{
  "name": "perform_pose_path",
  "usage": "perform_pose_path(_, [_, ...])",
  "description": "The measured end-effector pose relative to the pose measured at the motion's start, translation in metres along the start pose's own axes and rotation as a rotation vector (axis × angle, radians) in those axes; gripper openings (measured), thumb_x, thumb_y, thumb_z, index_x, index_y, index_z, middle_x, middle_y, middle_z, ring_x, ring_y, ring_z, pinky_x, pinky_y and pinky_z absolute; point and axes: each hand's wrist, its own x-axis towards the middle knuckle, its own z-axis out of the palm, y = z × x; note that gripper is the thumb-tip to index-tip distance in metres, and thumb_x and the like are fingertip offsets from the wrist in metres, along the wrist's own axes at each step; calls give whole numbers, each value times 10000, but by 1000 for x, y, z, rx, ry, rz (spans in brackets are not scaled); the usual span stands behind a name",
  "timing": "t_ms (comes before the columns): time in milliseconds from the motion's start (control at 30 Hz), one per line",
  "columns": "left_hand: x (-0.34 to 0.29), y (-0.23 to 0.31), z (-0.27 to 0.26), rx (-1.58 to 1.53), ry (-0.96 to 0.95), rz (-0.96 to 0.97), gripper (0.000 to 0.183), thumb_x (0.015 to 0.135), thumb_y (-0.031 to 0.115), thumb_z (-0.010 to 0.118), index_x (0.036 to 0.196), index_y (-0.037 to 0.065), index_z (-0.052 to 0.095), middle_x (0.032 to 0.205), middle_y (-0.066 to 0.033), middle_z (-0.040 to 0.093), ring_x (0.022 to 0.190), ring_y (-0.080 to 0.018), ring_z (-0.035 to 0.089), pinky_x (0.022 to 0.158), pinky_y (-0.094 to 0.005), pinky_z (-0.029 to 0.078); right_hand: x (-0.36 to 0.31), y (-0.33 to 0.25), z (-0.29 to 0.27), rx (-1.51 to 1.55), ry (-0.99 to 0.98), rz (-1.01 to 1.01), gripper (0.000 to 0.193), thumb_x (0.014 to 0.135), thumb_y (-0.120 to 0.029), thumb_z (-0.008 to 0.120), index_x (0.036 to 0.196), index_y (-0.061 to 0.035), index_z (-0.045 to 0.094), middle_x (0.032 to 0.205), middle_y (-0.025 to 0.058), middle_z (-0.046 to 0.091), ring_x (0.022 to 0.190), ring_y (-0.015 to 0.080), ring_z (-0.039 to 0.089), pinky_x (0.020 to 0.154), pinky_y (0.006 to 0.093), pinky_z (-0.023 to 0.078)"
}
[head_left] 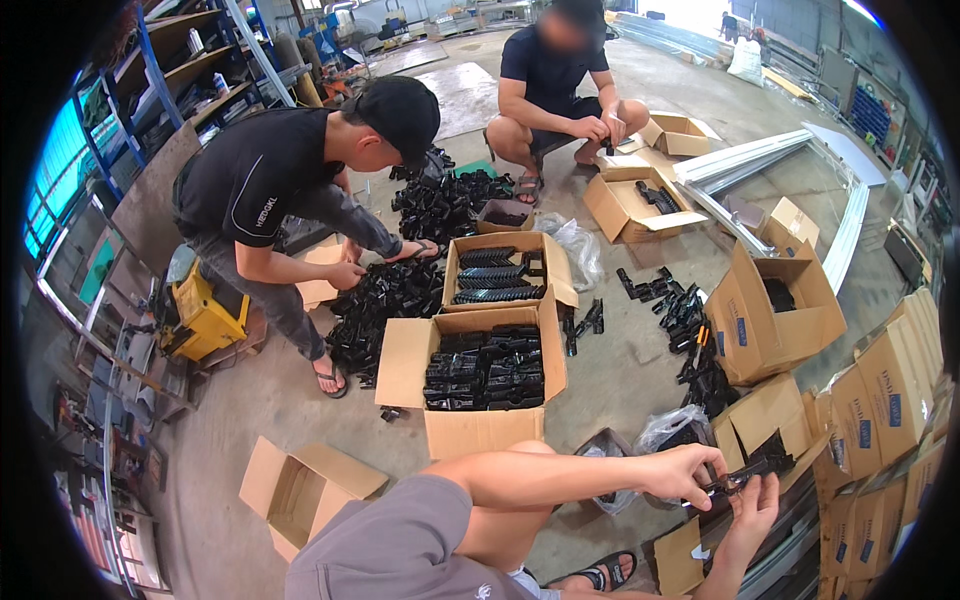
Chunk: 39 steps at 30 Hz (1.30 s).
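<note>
At the lower right, my left hand (690, 475) pinches one end of a black plastic part (748, 474), long and narrow with a clip-like shape. From below, my right hand (757, 508) grips the same part, thumb and fingers closed round it. Its exact kind cannot be made out. Just behind my hands an opened cardboard box (735, 425) has dark parts at its mouth. Beside my left forearm lie a clear plastic bag (668, 430) and a small dark bin (603, 445) lined with plastic.
Two open cartons (490, 432) of stacked black parts stand mid-floor, beside a loose pile (395, 300). One co-worker (270, 170) bends over that pile; another (555, 80) squats behind. Stacked cartons (880, 400) line the right; an empty-looking box (300, 490) lies left.
</note>
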Motion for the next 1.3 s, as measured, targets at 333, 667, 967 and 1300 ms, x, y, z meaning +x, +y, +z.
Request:
perform_pose_path(333, [-6, 6, 1, 316, 16, 101, 531, 748, 64, 825, 1186, -4, 533, 1013, -152, 714, 952, -217, 711, 796, -341, 569, -5, -11, -4, -48, 21, 4, 336, 996, -120, 590, 1301, 18, 569, 1082, 59, 636, 966, 135, 616, 801, 278, 513])
perform_pose_path(667, [1, 22, 5, 203, 55, -81, 514, 805, -46, 787, 1244, -41, 519, 1028, -91, 673, 961, -105, 630, 866, -287, 548, 1, -16, 0, -176, -40, -105, 421, 902, -20, 721, 1315, -33, 643, 1029, 24, 701, 813, 49, 607, 742, 199, 492])
perform_pose_path(967, [-10, 17, 0, 192, 4, -39, 592, 806, -14, 801, 1314, -9, 497, 1126, -139, 682, 1036, -149, 646, 922, -325, 555, -5, -18, 7, -81, 18, -17, 376, 899, -15, 713, 1271, 5, 664, 945, 3, 688, 830, 38, 593, 743, 188, 474])
perform_pose_path(1300, [-15, 20, 13, 223, 21, -15, 641, 798, -16, 797, 1350, 36, 474, 1016, -69, 650, 949, -115, 618, 833, -299, 541, -4, -2, 1, -61, -12, -151, 449, 983, -109, 629, 1412, -12, 538, 981, 30, 681, 851, 75, 623, 773, 215, 488])
